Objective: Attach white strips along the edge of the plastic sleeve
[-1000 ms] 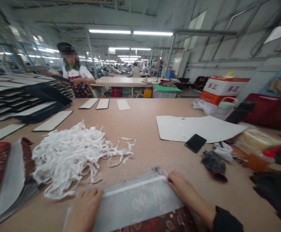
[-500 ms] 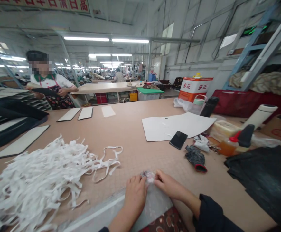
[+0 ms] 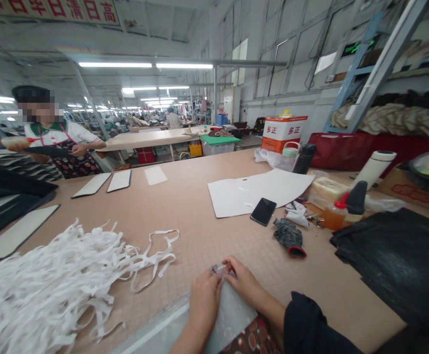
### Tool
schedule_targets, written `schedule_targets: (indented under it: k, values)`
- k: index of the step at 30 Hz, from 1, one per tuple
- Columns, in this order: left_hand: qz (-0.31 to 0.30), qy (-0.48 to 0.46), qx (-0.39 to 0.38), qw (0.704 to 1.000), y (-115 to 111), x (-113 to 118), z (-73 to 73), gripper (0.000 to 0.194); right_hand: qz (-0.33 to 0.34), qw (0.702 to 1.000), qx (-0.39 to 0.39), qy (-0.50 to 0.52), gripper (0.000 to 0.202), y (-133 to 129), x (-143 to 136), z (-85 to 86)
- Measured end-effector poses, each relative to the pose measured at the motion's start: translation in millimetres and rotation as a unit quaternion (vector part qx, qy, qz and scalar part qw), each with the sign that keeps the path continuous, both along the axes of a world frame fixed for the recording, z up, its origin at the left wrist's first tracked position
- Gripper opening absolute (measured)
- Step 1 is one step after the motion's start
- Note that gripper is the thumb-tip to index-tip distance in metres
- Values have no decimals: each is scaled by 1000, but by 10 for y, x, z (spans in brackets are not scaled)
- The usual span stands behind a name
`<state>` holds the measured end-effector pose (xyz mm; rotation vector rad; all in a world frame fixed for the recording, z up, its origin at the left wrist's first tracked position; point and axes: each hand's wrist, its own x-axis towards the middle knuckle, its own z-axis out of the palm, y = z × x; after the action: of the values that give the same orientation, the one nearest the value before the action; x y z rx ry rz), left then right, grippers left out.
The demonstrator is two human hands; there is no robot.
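"How are the fingers (image 3: 232,265)?"
"The left hand (image 3: 204,294) and right hand (image 3: 246,281) pinch 1 bunched corner of the grey sheet (image 3: 232,309) on the near counter (image 3: 190,209)."
"What's changed?"
"The left has joined the right, so work centres on that corner."

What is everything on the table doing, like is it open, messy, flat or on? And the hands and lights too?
Left hand: fingers closed on the gray panel
Right hand: pinching the same panel
Gray panel: crumpled at the corner between the hands
White strips: tangled in a loose heap
Phone: lying flat, screen dark
Dark glove: crumpled, lying down
White sheet: lying flat, partly under the phone
Ceiling lights: lit
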<state>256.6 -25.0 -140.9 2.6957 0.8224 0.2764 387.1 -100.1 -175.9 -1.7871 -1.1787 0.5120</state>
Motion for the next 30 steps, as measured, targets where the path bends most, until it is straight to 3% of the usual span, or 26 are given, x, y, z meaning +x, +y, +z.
schedule_targets:
  k: [4,8,15,30]
  values:
    - [-36,5,147,988,-45,-32,-130,21,7,992,-15,-122,9,9,-8,-4]
    - [-71,8,220,973,-60,-58,-177,23,51,985,-39,-161,7,29,55,51]
    - [-77,45,210,974,-95,-49,-119,28,44,982,-94,-158,11,118,95,206]
    - [-89,60,197,975,-76,-44,-136,29,54,974,-143,-170,9,240,132,158]
